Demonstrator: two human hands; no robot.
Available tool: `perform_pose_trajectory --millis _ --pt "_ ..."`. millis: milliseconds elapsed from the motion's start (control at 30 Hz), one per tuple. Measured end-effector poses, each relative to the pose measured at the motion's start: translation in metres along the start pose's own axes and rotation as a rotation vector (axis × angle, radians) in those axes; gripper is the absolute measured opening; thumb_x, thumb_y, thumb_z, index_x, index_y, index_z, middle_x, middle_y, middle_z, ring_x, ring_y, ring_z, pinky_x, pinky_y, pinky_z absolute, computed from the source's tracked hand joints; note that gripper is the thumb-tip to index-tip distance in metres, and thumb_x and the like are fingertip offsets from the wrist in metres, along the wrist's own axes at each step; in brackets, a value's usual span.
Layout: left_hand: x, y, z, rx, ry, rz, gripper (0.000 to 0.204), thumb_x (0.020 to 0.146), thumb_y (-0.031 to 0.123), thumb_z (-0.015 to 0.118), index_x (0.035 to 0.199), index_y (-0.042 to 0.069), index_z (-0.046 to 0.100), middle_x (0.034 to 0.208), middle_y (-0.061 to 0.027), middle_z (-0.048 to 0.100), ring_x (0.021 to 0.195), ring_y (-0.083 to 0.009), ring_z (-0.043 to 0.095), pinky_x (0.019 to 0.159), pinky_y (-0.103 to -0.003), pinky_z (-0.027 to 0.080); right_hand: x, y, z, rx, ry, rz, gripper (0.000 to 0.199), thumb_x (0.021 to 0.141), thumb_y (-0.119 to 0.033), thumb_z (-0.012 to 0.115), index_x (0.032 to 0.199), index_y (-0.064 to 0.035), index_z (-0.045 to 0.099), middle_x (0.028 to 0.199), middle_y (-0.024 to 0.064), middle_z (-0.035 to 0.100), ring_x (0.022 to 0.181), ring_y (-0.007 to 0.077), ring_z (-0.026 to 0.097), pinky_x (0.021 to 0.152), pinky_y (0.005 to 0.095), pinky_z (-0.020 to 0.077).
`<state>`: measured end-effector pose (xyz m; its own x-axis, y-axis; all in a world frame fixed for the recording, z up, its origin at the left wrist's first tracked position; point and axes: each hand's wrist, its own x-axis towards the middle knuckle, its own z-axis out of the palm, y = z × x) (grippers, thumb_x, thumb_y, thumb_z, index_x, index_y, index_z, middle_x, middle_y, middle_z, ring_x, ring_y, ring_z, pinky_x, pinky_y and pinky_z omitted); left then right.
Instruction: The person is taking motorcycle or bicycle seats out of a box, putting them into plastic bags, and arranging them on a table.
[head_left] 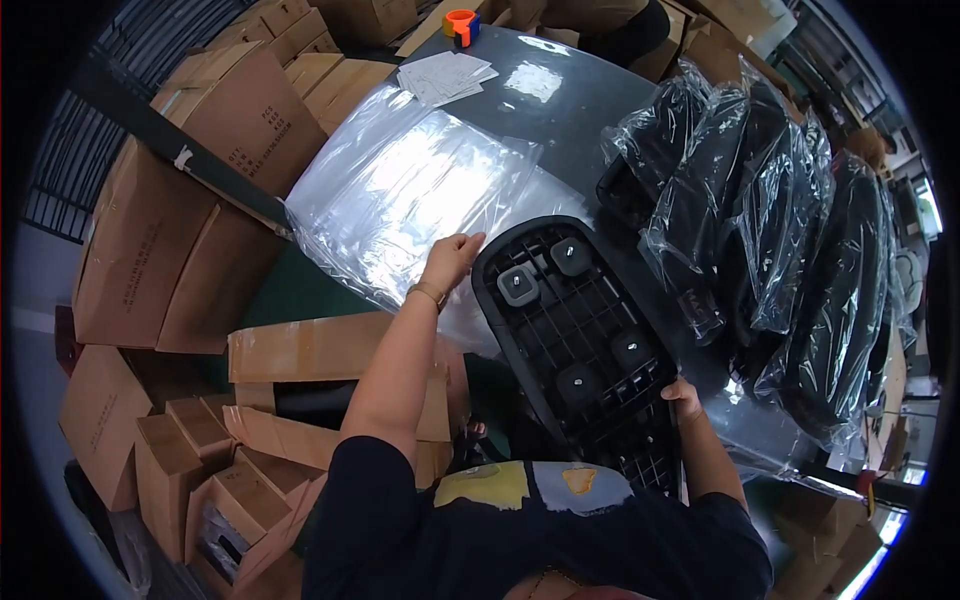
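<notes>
View from the head, looking down on a grey desk (560, 110) crowded with packing goods. The left hand (452, 258) reaches forward to a stack of clear plastic bags (420, 190) that lies on the near left part of the desk; its fingers are curled and pinch the near edge of the topmost bag, right beside the upper rim of a black plastic seat base (575, 330). A thin bracelet (428, 293) circles the left wrist. The seat base lies underside up, showing a grid of ribs and four square rubber pads (518, 285); it runs from the bag stack down toward the person's body. The right hand (684, 398) grips the right rim of the seat base near its lower end, fingers closed around the edge so that mainly the thumb and knuckles show. To the right, a row of black seats wrapped in plastic film (800, 220) leans together on the desk, touching one another. At the far end of the desk lie a few white paper sheets (445, 75) and, just beyond them, an orange tape dispenser (461, 24). Brown cardboard boxes (200, 210) are piled on the floor along the left side, several of them open.
</notes>
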<state>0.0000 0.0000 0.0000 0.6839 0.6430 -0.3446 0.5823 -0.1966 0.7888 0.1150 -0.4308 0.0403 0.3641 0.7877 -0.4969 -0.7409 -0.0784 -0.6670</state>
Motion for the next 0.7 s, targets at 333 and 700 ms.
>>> perform_pose_trajectory --millis 333,700 --pt "-0.042 0.054 -0.189 -1.430 0.301 0.443 0.013 0.084 0.018 0.068 0.081 0.010 0.058 0.066 0.0034 0.053 0.058 -0.0060 0.050 0.049 -0.021 0.038 0.068 -0.049 0.066 -0.221 -0.144 0.058 0.069 0.058 -0.020 0.059 0.122 0.0038 0.047 0.105 0.0148 0.060 0.094 0.0246 0.060 0.085 0.0338 0.0480" --pt "-0.075 0.026 -0.116 -0.773 0.387 0.194 0.016 0.088 0.019 0.060 0.090 0.003 0.063 0.066 0.0050 0.050 0.055 -0.0028 0.039 0.051 -0.019 0.033 0.147 -0.080 0.075 -0.903 0.033 -0.113 0.047 0.072 -0.007 0.059 0.118 -0.0013 0.052 0.104 0.0070 0.061 0.094 0.0180 0.058 0.082 0.0279 0.0456"
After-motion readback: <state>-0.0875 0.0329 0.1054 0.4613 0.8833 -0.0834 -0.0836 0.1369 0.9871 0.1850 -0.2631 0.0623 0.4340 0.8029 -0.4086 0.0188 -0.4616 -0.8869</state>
